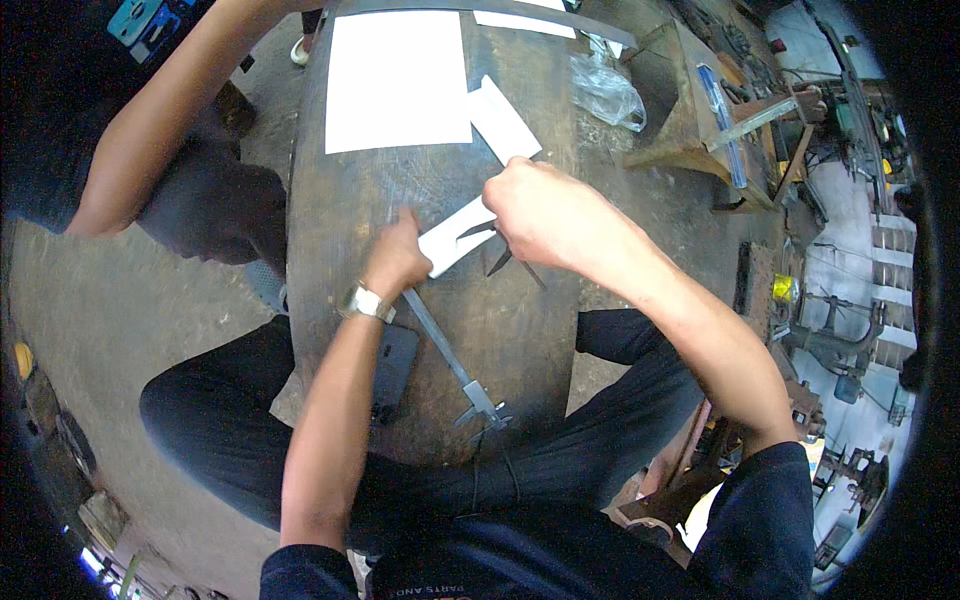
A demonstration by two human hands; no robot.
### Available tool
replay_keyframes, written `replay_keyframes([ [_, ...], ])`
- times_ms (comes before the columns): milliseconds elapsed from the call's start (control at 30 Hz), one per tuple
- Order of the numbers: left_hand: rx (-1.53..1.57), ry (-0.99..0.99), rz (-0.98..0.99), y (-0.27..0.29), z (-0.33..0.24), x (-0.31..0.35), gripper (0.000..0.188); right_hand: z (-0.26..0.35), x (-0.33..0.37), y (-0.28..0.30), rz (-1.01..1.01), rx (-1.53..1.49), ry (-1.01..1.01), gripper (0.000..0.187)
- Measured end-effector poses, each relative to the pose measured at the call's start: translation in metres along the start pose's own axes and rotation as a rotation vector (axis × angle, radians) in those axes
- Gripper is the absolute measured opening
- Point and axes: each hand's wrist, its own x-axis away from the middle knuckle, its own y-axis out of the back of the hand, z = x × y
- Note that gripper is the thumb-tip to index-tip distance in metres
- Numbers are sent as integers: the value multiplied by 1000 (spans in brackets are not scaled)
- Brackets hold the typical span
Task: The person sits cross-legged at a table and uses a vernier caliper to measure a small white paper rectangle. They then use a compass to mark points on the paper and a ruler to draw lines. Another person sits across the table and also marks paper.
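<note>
A folded strip of white paper [452, 244] lies slantwise over the middle of the worn dark-brown wooden bench [345, 215], between the person's two bare hands. The left hand [398, 252] grips its lower left end, fingers bent around the edge (a watch with a silver metal band [367, 301] sits on that wrist). The right hand [528, 208] is curled closed at the upper right end, around a dark metal tool with pointed ends [500, 262] that jut out beneath it, one of them across the paper; shaded and half covered, it may be a pair of scissors, though the view is too poor to be sure.

From under the left hand a long grey metal caliper [437, 334] runs down toward the person's lap. Beside it, partly behind the left forearm, is a dark flat rectangular slab [397, 362] with rounded corners.

Farther up, a smaller folded piece of white paper [508, 122] lies just beside a large rectangular white sheet [397, 85]. A long grey metal bar [595, 27] crosses the far end, near a crumpled clear plastic bag [610, 95].

At the left, another person [215, 205] leans in, one bare arm stretched toward the top edge.
</note>
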Motion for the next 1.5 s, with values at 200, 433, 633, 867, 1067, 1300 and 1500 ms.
replay_keyframes([
  [200,6,18,-115,-6,-7,-3,61,-1,2,-4,-30,-8,-9,7],
  [433,129,-340,-149,1,-53,-76,41,2,6,-5,-32,3,-28,9],
  [633,24,-227,-157,5,-53,-65,33,7,3,0,8,-14,-19,9],
  [867,104,-59,-115,-21,-1,7,55,-18,9,-17,-189,7,96,13],
  [1067,209,-71,-323,-32,-54,-61,29,-51,27,-30,-139,19,-251,16],
  [1300,-15,-363,-221,-39,-93,-97,33,-78,32,-65,-188,33,-140,20],
  [1500,226,-55,-343,-31,-50,-56,28,-70,31,-65,-292,-15,-143,24],
])
